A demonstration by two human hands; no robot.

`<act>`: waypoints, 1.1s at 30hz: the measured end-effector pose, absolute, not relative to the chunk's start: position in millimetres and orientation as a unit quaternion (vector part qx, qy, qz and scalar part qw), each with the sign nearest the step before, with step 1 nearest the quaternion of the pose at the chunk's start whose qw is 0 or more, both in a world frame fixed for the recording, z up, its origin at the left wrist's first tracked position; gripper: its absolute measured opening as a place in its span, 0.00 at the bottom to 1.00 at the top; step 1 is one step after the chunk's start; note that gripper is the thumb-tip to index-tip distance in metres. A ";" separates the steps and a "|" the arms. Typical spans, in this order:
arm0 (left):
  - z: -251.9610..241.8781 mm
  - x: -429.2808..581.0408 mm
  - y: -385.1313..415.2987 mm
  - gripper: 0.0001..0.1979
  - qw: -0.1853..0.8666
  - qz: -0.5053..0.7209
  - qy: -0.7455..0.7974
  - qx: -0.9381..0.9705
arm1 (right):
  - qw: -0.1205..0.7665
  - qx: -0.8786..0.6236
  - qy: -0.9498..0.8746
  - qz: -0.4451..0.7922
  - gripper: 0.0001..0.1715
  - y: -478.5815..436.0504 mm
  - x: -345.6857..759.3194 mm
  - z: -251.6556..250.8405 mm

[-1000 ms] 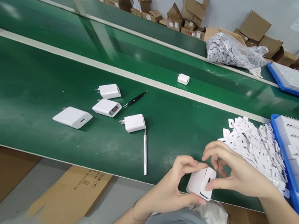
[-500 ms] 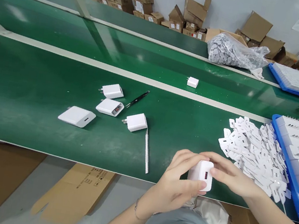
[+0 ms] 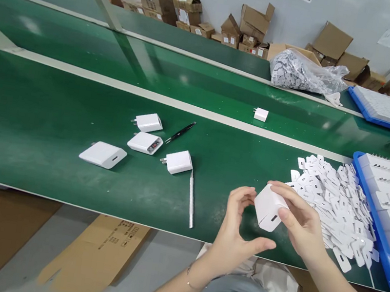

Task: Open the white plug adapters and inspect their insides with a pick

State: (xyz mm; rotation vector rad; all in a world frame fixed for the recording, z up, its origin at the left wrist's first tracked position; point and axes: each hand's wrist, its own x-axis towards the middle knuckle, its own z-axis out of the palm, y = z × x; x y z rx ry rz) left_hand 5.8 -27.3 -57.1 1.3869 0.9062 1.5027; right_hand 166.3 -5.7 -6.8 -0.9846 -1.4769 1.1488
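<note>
A white USB charger [image 3: 266, 206] is gripped between the thumb and fingers of my right hand [image 3: 303, 225], its slotted end tilted toward me. My left hand [image 3: 236, 231] is beside it on the left, thumb and fingers spread wide apart; its fingertips are close to the charger, and whether they touch it I cannot tell. Right of my hands lies a heap of small white slotted covers [image 3: 337, 203]. Several more chargers lie to the left, among them one with its end uncovered [image 3: 144, 142] and one with a slotted end [image 3: 103, 154].
Black tweezers [image 3: 181, 132] and a silver pen-shaped knife [image 3: 191, 200] lie on the green bench [image 3: 56, 109]. A blue-rimmed tray [image 3: 368, 193] stands at the right. Beyond the white rail sits another charger [image 3: 260, 114]. Farther back is a plastic bag of small parts [image 3: 299, 71].
My left hand has let go of the charger and opened. My right hand now holds it alone, raised a little and turned so more of its side shows.
</note>
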 end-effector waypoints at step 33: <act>-39.2 30.8 -32.5 0.24 0.532 0.654 0.315 0.437 | 0.546 -0.334 -0.723 0.261 0.15 -31.1 163.7 -6.0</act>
